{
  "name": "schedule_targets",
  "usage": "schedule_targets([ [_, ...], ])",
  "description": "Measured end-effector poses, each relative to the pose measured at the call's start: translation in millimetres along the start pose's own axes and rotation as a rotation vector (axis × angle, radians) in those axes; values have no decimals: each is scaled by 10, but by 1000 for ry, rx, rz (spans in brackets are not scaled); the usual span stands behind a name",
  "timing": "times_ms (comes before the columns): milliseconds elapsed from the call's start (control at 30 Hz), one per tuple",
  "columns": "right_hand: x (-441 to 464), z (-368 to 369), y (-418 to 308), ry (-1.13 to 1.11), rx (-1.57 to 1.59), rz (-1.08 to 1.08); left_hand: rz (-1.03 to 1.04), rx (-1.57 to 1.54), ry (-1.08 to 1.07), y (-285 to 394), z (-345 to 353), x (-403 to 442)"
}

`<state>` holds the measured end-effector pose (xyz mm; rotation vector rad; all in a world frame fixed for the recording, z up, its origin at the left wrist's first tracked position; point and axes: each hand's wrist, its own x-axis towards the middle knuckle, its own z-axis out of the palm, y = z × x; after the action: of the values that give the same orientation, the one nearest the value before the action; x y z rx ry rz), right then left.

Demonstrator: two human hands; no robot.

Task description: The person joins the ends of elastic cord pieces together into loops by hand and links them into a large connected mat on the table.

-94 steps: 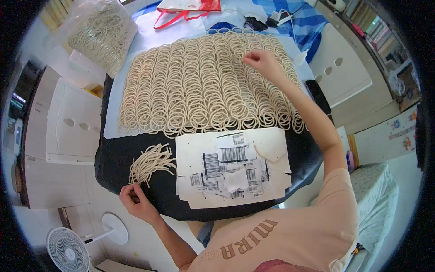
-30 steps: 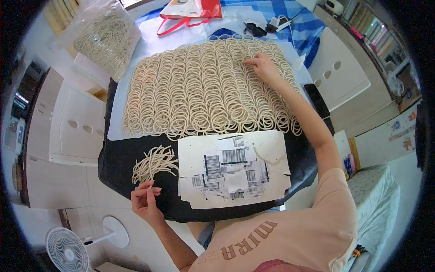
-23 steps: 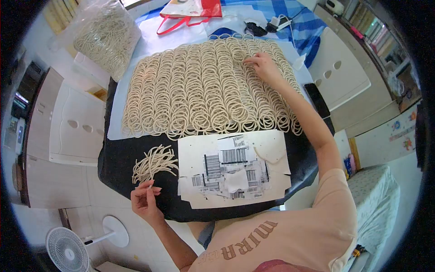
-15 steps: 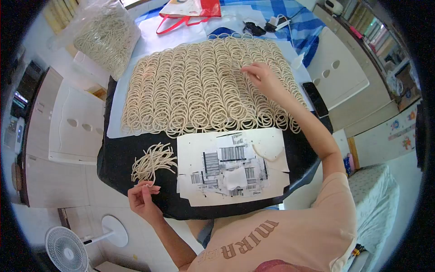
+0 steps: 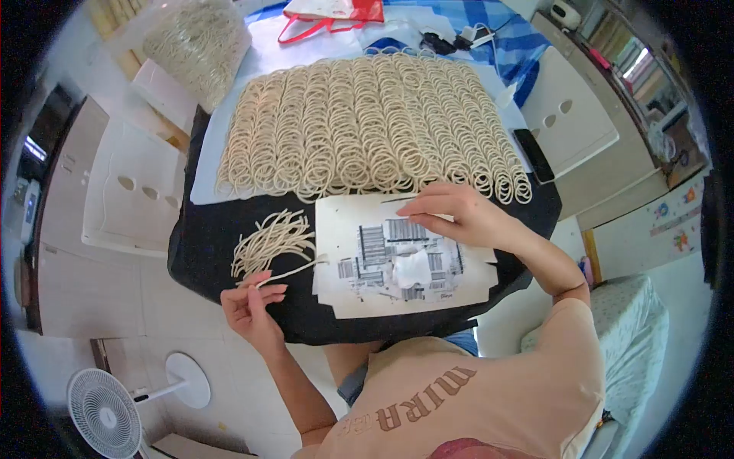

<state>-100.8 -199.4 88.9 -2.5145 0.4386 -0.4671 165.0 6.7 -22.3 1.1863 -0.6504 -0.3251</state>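
My left hand pinches one end of a cream cord piece at the table's front left edge. The cord's other end reaches the left side of a cardboard sheet covered in barcode labels. Just beyond that hand lies a loose pile of similar cord pieces. My right hand is over the upper right part of the cardboard, fingers stretched out and thumb apart, with nothing visible in them. Behind the cardboard, many overlapping cream rings lie in rows on a white sheet.
A black cover lies over the near table. A clear bag of cords stands at the back left. A phone lies at the right edge. Behind the rings are a red-and-white bag and a power strip.
My right hand has come from above the rings back toward me, over the cardboard. My left hand has shifted slightly right, and the cord in it now stretches to the cardboard. The view has shifted.
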Motion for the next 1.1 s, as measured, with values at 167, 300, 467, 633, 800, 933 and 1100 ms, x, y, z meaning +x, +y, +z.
schedule_targets([
  [167,152,131,-286,-16,-5,8,7,4,-100,32,7,21],
  [300,210,253,-420,-22,-29,49,-50,21,-194,37,-14,21],
  [467,221,457,-514,28,-14,19,-45,92,-241,18,-42,35],
  [633,292,567,-591,34,54,22,25,207,-272,82,-33,93],
  [800,471,566,-578,-61,59,-86,58,251,-225,50,-32,96],
  [933,627,564,-592,-105,105,-212,13,246,-163,37,-46,61],
  [1100,628,591,-618,-234,194,-365,43,275,-95,116,-2,-2],
])
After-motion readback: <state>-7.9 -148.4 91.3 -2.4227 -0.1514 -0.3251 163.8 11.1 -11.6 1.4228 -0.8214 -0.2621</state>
